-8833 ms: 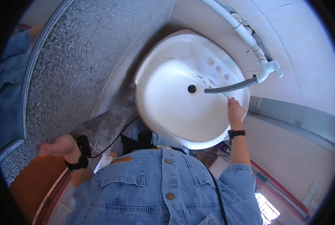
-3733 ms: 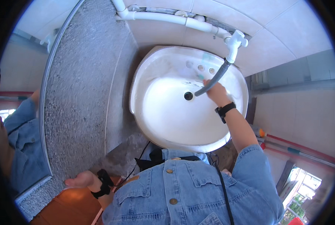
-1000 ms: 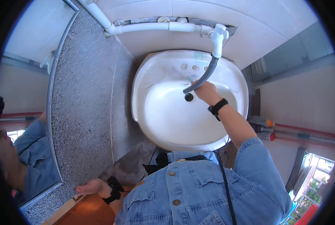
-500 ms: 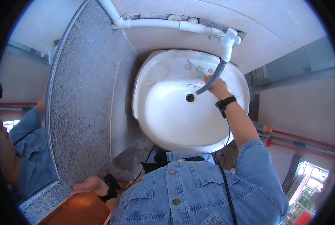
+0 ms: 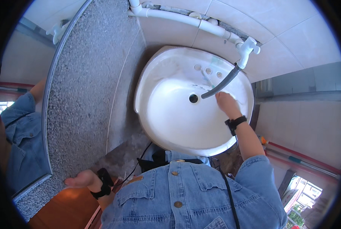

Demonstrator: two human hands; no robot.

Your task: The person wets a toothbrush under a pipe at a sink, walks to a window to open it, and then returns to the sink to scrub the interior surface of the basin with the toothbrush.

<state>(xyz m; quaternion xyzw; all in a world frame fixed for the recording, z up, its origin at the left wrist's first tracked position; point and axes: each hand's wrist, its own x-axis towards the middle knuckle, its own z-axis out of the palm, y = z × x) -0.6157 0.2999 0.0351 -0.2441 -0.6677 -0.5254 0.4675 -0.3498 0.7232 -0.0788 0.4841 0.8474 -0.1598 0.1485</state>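
Observation:
My right hand is closed over the right part of the white washbasin. From its fingers a thin pale stick with a greenish part, like a toothbrush, points toward the tap holes at the basin's back. Its far end is blurred. A grey corrugated hose hangs from the white plastic tap, its end close beside my right fingers and near the drain hole. My left hand is open at lower left, fingers loosely stretched, holding nothing, beside the rough grey wall.
White pipes run along the tiled wall behind the basin. A mirror hangs on the speckled grey wall at left. An orange-brown surface lies below my left hand. Red and grey poles stand at right.
My right hand has drawn back toward me and slightly right with the stick, off the hose's near side. The view has tilted. My left hand stays open.

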